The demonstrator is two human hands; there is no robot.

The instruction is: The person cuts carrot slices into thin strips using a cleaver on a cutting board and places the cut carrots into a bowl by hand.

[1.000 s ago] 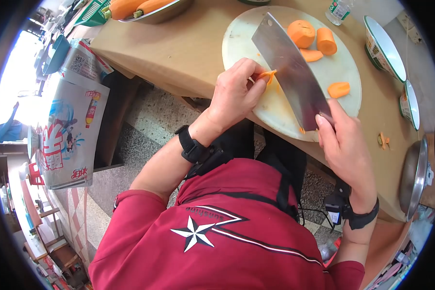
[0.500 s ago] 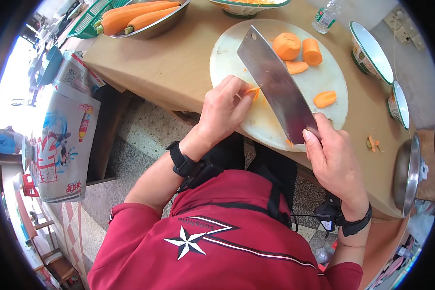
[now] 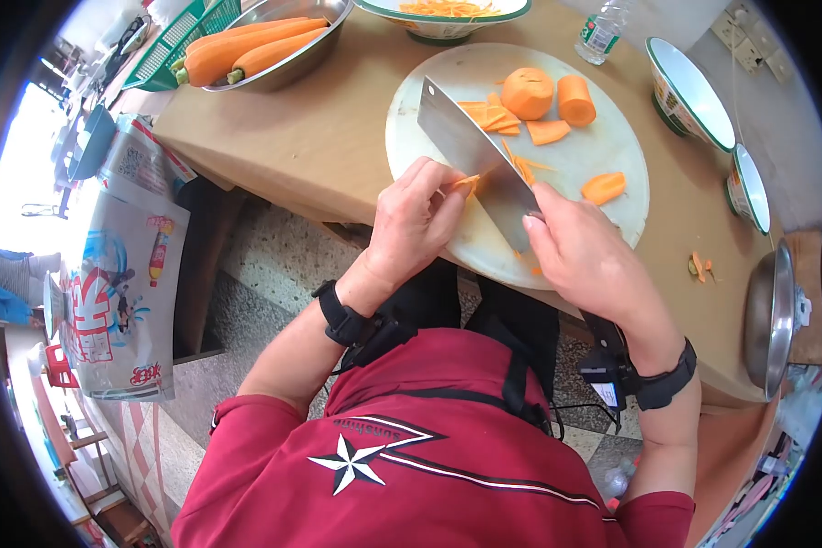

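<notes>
My right hand [image 3: 589,251] grips the handle end of a cleaver [image 3: 470,146], its broad blade slanting over the round white cutting board [image 3: 619,224]. Beside the blade, my left hand [image 3: 411,215] pinches thin carrot strips [image 3: 467,181] at the board's near left edge. Carrot shreds [image 3: 521,166] lie along the far side of the blade. Behind it are carrot slices [image 3: 493,117], partly hidden by the blade, a thick carrot chunk [image 3: 527,94], a short carrot cylinder [image 3: 575,100] and a flat piece [image 3: 548,132]. Another carrot piece [image 3: 604,187] rests at the right.
A metal bowl [image 3: 292,68] of whole carrots and a green basket [image 3: 169,55] stand at the back left. Behind the board is a bowl [image 3: 443,27] of shreds. A bottle [image 3: 598,35], two bowls [image 3: 694,91] [image 3: 747,189] and a metal basin [image 3: 769,320] line the right.
The cleaver has shifted left and tilted so its far face shows less, uncovering slices and shreds behind it. My right hand has moved left and up; my left hand has shifted slightly.
</notes>
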